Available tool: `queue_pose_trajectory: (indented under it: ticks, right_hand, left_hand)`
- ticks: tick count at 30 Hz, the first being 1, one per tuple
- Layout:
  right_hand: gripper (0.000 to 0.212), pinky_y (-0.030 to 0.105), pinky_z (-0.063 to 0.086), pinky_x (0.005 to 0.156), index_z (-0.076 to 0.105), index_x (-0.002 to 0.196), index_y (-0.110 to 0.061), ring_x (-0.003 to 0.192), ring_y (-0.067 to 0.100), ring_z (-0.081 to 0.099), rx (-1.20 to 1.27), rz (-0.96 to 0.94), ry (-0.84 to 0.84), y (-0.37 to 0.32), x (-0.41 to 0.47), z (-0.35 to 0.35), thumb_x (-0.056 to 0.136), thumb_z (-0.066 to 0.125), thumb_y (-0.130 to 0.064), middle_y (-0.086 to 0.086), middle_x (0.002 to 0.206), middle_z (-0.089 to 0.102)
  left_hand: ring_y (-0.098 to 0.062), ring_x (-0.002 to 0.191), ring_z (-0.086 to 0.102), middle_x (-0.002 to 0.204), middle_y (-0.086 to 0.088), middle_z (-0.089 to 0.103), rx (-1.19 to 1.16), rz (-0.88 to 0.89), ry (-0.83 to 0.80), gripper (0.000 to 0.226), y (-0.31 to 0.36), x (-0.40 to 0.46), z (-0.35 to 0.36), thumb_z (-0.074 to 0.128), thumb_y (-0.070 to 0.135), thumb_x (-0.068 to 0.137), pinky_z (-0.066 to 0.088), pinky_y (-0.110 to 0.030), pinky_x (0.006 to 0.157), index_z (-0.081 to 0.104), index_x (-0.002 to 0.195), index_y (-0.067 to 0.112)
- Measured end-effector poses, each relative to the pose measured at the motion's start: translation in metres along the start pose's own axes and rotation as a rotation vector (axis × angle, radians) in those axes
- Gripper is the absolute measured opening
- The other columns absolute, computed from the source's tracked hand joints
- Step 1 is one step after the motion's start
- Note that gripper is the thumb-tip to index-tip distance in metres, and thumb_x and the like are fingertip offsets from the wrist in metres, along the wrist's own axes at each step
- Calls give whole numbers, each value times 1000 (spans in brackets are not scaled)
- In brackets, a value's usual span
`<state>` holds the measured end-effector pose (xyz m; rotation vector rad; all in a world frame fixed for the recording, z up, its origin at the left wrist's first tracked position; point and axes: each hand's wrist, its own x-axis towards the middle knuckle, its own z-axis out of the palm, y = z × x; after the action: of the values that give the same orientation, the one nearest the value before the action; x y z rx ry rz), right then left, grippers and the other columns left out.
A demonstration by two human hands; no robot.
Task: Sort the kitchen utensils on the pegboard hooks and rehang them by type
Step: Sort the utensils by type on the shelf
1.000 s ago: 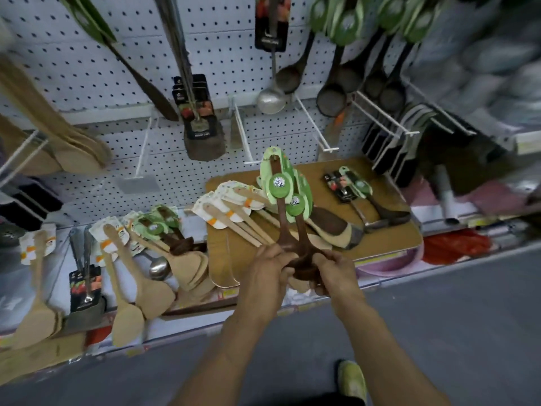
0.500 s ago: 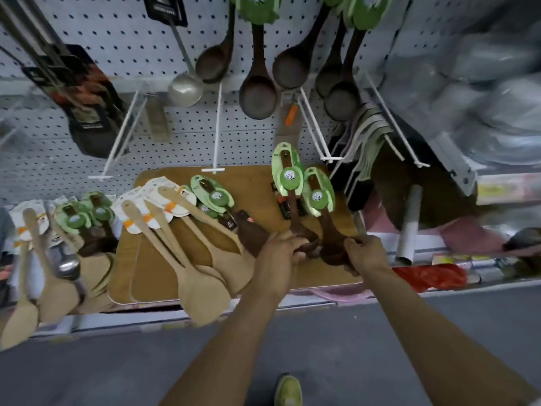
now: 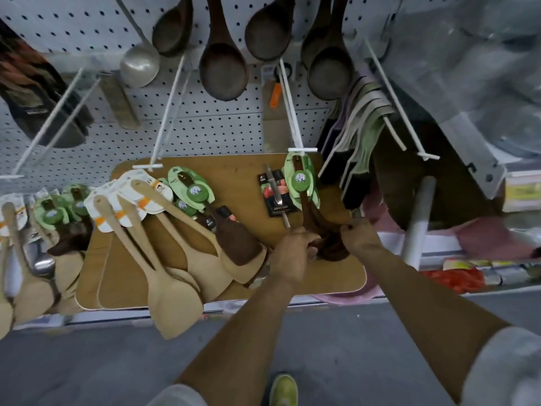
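Observation:
Both hands grip the bowls of a bunch of dark brown wooden spoons with green card labels. My left hand holds them from the left, my right hand from the right. The label tops reach up to the tip of a white pegboard hook. Whether the labels are on the hook I cannot tell. More dark spoons hang on the pegboard above. Pale wooden spatulas and green-labelled spoons lie on the wooden board to the left.
A steel ladle hangs at upper left. A black-carded metal utensil lies beside the held spoons. Long white hooks jut out from the pegboard. Packaged utensils hang at right. A white roll leans at right. Grey floor lies below.
The view has shifted right and closer. Both hands carried the spoon bunch up and right, bringing the two green labels together under the hook's tip.

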<state>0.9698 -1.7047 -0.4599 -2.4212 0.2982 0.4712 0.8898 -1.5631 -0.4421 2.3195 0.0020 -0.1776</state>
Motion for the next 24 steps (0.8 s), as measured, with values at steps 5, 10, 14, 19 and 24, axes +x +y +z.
queue_pose_trajectory:
  ticks: [5, 10, 14, 19, 24]
  right_hand:
    - [28, 37, 45, 91, 67, 109, 3, 105, 41, 59, -154, -143, 28, 6, -5, 2, 92, 45, -3, 26, 110, 65]
    - [60, 44, 27, 112, 54, 135, -23, 128, 29, 38, -376, -495, -21, -1, -28, 2, 78, 52, -3, 3, 136, 52]
    - [46, 36, 27, 105, 55, 129, -25, 129, 19, 34, -521, -600, -120, -2, -29, 9, 84, 56, -17, -4, 138, 44]
    - [22, 36, 47, 89, 62, 107, -15, 117, 25, 48, -502, -664, -158, 2, -20, 20, 86, 58, -11, 2, 128, 48]
    - [20, 30, 47, 79, 60, 108, -14, 109, 25, 56, -466, -688, -145, 4, -18, 20, 90, 54, -9, 2, 133, 47]
  left_hand:
    - [-13, 90, 50, 107, -7, 57, 43, -40, 5, 27, -1, 8, 9, 58, 2, 91, 33, -19, 72, 68, 114, 12]
    - [-1, 84, 56, 116, -6, 61, -15, -104, 50, 31, -1, 10, 14, 56, 2, 92, 36, -1, 66, 54, 122, 14]
    - [-11, 86, 54, 110, -6, 58, -1, -162, 106, 38, -11, -1, 25, 63, 6, 87, 39, -17, 68, 42, 118, 14]
    - [-21, 95, 53, 102, -1, 56, 278, -194, 175, 43, -30, -14, 39, 81, 23, 70, 44, -34, 81, 53, 103, 19]
    - [-17, 96, 62, 94, 5, 71, 506, -72, 104, 22, -41, -13, 34, 73, 27, 76, 38, -35, 98, 72, 98, 27]
